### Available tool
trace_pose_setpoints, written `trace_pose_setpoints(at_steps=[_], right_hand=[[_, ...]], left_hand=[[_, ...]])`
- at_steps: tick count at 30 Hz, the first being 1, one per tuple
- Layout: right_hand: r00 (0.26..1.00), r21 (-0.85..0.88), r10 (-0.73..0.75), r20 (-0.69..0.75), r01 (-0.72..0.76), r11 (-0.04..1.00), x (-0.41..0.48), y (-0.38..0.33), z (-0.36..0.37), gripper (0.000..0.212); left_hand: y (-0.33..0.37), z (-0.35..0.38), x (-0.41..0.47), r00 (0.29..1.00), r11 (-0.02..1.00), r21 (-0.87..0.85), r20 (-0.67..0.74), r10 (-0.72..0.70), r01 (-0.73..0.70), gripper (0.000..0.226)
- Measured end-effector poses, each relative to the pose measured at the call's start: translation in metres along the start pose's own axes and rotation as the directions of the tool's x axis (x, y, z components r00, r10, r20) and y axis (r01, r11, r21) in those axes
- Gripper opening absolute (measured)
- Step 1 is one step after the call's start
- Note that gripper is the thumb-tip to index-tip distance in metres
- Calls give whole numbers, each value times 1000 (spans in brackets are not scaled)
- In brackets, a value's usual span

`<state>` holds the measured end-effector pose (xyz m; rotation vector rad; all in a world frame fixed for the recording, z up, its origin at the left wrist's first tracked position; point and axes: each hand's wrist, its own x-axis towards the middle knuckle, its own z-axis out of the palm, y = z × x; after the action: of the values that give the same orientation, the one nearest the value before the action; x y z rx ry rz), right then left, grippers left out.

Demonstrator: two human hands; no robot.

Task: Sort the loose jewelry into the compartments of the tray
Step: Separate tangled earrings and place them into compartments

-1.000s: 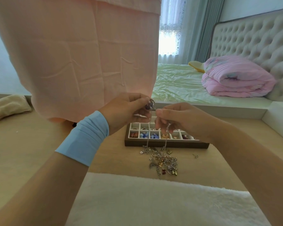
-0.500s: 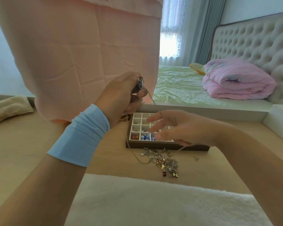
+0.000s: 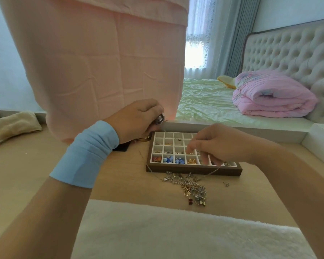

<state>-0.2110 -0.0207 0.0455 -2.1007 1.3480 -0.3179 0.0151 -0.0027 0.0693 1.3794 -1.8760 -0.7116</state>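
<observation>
Left of the middle, the left hand (image 3: 137, 119) — a light blue cloth band (image 3: 86, 154) on its wrist — curls tight round a small dark shiny charm (image 3: 159, 118), mostly hidden inside. A gold ring (image 3: 143, 138) peeks out under it. In the middle sits the brown wooden tray with white boxes (image 3: 195, 170). The right hand (image 3: 219, 144) covers its right boxes, fingertips (image 3: 193, 146) bent and blurry, so I cannot tell if they hold anything. Below the tray lies the tangled pile of loose jewelry (image 3: 190, 186).
</observation>
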Motion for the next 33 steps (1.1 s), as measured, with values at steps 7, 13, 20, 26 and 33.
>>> trace_pose_setpoints(at_steps=[7, 13, 20, 26, 33], right_hand=[[976, 544, -211, 52, 149, 825, 8, -11, 27, 23], [919, 800, -380, 103, 150, 581, 10, -3, 27, 40], [955, 599, -267, 128, 140, 788, 10, 11, 11, 14], [973, 508, -192, 129, 101, 855, 9, 15, 9, 27], [978, 545, -201, -60, 201, 814, 11, 6, 11, 31]], left_hand=[[17, 26, 0, 994, 797, -602, 41, 104, -59, 27], [17, 18, 5, 999, 551, -833, -49, 16, -50, 31], [2, -13, 9, 989, 364, -930, -102, -112, -54, 34], [-3, -6, 8, 989, 650, -756, -27, -145, 75, 29], [-30, -5, 6, 981, 867, -467, 162, -107, 172, 20]])
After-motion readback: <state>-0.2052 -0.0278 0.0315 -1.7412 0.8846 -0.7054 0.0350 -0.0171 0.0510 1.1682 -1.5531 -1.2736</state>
